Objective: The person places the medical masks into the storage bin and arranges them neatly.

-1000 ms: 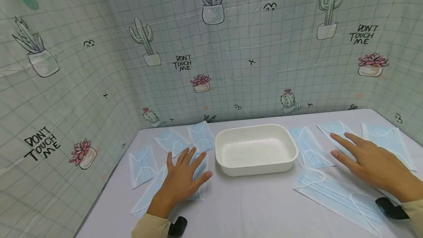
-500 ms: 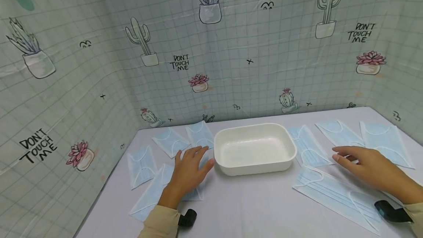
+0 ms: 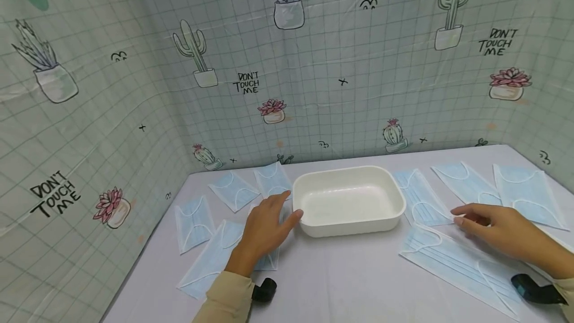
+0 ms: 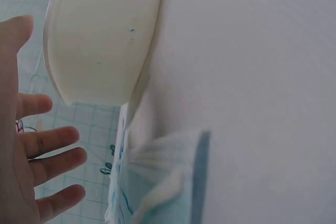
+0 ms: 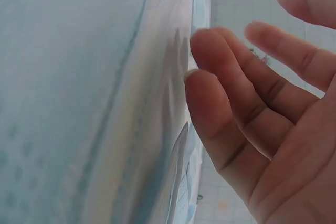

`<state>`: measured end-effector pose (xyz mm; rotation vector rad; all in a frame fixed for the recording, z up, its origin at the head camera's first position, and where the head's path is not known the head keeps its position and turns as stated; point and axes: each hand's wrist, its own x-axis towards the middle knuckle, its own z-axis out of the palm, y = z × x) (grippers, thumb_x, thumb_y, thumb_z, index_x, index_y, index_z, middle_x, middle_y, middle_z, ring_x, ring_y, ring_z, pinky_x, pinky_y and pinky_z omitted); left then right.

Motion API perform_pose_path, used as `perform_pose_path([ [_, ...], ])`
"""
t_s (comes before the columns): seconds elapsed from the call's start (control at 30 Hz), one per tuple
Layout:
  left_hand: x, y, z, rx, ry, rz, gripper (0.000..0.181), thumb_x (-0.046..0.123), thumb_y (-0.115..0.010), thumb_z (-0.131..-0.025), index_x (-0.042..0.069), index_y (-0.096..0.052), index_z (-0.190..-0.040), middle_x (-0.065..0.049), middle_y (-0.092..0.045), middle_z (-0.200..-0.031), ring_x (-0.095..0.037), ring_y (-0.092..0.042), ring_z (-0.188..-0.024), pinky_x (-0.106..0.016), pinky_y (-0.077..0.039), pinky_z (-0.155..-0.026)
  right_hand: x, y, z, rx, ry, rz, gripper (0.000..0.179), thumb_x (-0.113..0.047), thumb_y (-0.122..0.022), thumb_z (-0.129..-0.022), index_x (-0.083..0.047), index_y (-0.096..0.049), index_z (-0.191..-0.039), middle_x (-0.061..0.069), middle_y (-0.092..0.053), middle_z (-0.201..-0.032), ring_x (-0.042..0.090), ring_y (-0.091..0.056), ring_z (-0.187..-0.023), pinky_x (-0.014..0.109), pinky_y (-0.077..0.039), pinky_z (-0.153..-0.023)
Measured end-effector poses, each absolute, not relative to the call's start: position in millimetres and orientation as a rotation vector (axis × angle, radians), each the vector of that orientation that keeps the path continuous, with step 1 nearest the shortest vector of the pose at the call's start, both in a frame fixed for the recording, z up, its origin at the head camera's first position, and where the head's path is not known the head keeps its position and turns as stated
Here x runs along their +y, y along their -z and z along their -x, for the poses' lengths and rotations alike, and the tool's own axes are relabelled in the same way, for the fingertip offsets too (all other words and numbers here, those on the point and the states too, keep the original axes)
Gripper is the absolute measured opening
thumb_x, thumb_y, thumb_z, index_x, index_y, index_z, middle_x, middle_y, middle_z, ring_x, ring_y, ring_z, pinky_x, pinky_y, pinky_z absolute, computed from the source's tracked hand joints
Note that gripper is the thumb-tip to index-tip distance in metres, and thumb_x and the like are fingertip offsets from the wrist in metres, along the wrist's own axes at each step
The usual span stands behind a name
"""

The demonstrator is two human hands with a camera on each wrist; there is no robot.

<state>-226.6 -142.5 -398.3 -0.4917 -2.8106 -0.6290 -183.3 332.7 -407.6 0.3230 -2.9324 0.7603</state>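
Note:
A white rectangular tray (image 3: 354,226) stands at the middle of the table. My left hand (image 3: 268,224) is at its left end, thumb and fingertips close to the rim, fingers spread in the left wrist view beside the tray's wall (image 4: 105,45). Beneath this hand lies a partly hidden blue face mask (image 3: 268,260). Over on the right, my right hand (image 3: 504,226) hovers above the masks with loosely bent fingers and nothing in them. Nearest to it are a pleated face mask (image 3: 417,198) and a larger face mask (image 3: 453,263) toward the front.
Left of the tray are more face masks, among them one at the far left (image 3: 195,224) and one at the back (image 3: 271,179). Two others, a face mask (image 3: 466,182) and another face mask (image 3: 529,193), lie back right. A cactus-print cloth (image 3: 314,64) walls the table behind.
My left hand has moved right, from over the left masks to the tray's end. My right hand has come down and nearer, its fingers bending from straighter to loosely curled.

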Motion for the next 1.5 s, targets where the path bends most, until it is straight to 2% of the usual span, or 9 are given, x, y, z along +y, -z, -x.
perform_pose_path([
  [0.23, -134.6, 398.1, 232.2, -2.832, 0.692, 0.458, 0.069, 0.065, -0.048, -0.096, 0.021, -0.049, -0.149, -0.003, -0.055, -0.143, -0.025, -0.05, -0.132, -0.054, -0.042, -0.102, 326.5, 406.8, 181.2, -3.052, -0.887, -0.325, 0.037, -0.032, -0.066, -0.098, -0.003, -0.069, -0.121, -0.004, -0.064, -0.086, 0.006, -0.052, -0.066, 0.025, -0.046, -0.057],
  [0.53, -127.5, 403.7, 232.4, -2.84, 0.783, 0.451, 0.067, 0.061, -0.052, -0.095, 0.026, -0.046, -0.151, -0.001, -0.051, -0.145, -0.022, -0.048, -0.133, -0.057, -0.044, -0.098, 328.7, 414.5, 180.3, -3.073, -0.807, -0.394, 0.03, -0.031, -0.076, -0.09, -0.009, -0.072, -0.11, -0.006, -0.059, -0.085, 0.002, -0.048, -0.072, 0.024, -0.045, -0.063],
  [0.83, -127.9, 410.2, 230.1, -2.813, 0.862, 0.475, 0.061, 0.057, -0.052, -0.097, 0.022, -0.051, -0.147, -0.002, -0.049, -0.146, -0.025, -0.052, -0.129, -0.056, -0.045, -0.097, 333.6, 419.2, 180.1, -3.081, -0.861, -0.523, 0.023, -0.024, -0.08, -0.086, -0.008, -0.069, -0.099, -0.006, -0.058, -0.082, 0.0, -0.048, -0.071, 0.024, -0.046, -0.063],
  [1.1, -125.1, 407.6, 232.9, -2.807, 0.946, 0.49, 0.061, 0.057, -0.053, -0.097, 0.023, -0.05, -0.148, -0.003, -0.047, -0.147, -0.026, -0.052, -0.129, -0.059, -0.044, -0.097, 332.5, 415.9, 179.0, -3.095, -0.83, -0.434, 0.024, -0.024, -0.082, -0.082, -0.01, -0.067, -0.092, -0.004, -0.056, -0.078, 0.002, -0.047, -0.069, 0.024, -0.043, -0.062],
  [1.2, -125.3, 407.2, 232.3, -2.804, 0.973, 0.492, 0.062, 0.056, -0.053, -0.097, 0.022, -0.05, -0.148, -0.004, -0.047, -0.147, -0.026, -0.052, -0.128, -0.058, -0.045, -0.097, 331.2, 414.8, 179.2, -3.099, -0.816, -0.434, 0.023, -0.023, -0.082, -0.082, -0.009, -0.066, -0.09, -0.004, -0.054, -0.077, 0.003, -0.046, -0.069, 0.024, -0.042, -0.061],
  [1.5, -129.2, 411.9, 235.6, -2.741, 1.151, 0.546, 0.061, 0.051, -0.056, -0.098, 0.016, -0.05, -0.148, -0.008, -0.045, -0.147, -0.022, -0.051, -0.127, -0.041, -0.049, -0.098, 328.2, 415.0, 177.2, -3.037, -0.844, -0.522, 0.021, -0.016, -0.08, -0.084, -0.011, -0.06, -0.085, -0.005, -0.05, -0.074, 0.002, -0.044, -0.065, 0.024, -0.039, -0.057],
])
